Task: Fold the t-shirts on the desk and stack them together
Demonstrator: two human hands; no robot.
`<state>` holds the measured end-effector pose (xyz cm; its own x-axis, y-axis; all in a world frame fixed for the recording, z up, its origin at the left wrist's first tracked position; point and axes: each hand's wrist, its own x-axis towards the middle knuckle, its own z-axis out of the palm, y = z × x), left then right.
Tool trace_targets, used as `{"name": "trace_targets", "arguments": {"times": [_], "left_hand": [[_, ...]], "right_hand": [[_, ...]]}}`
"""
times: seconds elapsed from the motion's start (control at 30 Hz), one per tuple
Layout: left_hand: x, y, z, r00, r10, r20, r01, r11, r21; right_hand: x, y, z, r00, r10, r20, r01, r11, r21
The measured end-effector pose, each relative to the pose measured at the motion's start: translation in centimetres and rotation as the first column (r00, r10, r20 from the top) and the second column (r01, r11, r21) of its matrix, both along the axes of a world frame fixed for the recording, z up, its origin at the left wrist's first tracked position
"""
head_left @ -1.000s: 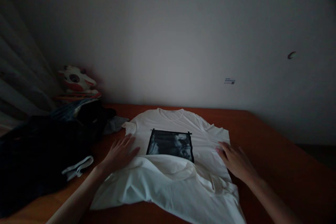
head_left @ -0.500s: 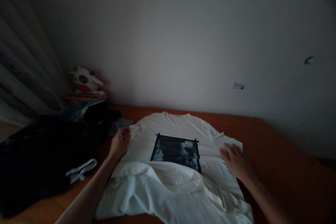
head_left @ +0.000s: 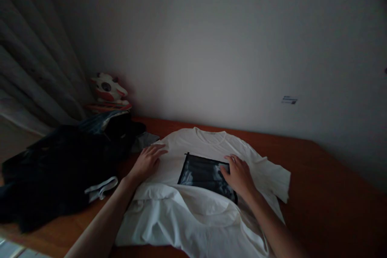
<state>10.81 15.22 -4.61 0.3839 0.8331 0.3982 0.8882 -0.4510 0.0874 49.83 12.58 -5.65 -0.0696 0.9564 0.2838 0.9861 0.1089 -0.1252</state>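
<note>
A white T-shirt (head_left: 175,145) lies spread on the wooden table, its collar toward the wall and its lower part bunched in folds nearer me. A dark printed picture (head_left: 201,173) shows on its chest. My left hand (head_left: 148,162) rests at the shirt's left side near the sleeve, fingers apart. Over the right edge of the print is my right hand (head_left: 238,172), its fingers spread and nothing held. The shirt's right sleeve (head_left: 279,175) lies outstretched on the table.
Dark clothes (head_left: 60,169) are heaped at the left of the table (head_left: 326,201). Behind them sits a cow figure (head_left: 109,88) beside a curtain (head_left: 36,68). A pale wall (head_left: 211,48) with a small label (head_left: 289,100) rises behind the table.
My right hand has moved left from the right sleeve to the print. My left hand has shifted inward and its fingers have spread. The view has turned slightly left.
</note>
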Motion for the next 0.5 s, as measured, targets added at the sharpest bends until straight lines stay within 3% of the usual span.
{"name": "trace_targets", "arguments": {"times": [0.07,0.13,0.3,0.37,0.5], "left_hand": [[0.4,-0.1,0.0,0.997,-0.067,-0.043,0.065,0.996,-0.055],[0.7,-0.3,-0.1,0.996,-0.049,-0.079,0.041,0.994,-0.098],[1.2,-1.0,0.1,0.956,0.258,-0.139,-0.267,0.962,-0.052],[1.2,-0.7,0.2,0.936,0.331,-0.118,-0.335,0.942,-0.014],[0.2,1.7,0.5,0.963,0.270,0.007,-0.270,0.962,0.037]], "right_hand": [[-1.2,-0.2,-0.6,1.000,-0.016,0.002,0.016,1.000,-0.007],[-1.6,-0.5,-1.2,0.998,-0.057,0.006,0.057,0.998,-0.034],[-1.1,-0.8,-2.1,0.997,-0.079,-0.002,0.078,0.991,-0.105],[-0.9,-0.7,-2.1,0.997,-0.079,-0.005,0.078,0.990,-0.118],[-0.7,-0.4,-2.4,0.997,-0.069,-0.024,0.066,0.990,-0.128]]}}
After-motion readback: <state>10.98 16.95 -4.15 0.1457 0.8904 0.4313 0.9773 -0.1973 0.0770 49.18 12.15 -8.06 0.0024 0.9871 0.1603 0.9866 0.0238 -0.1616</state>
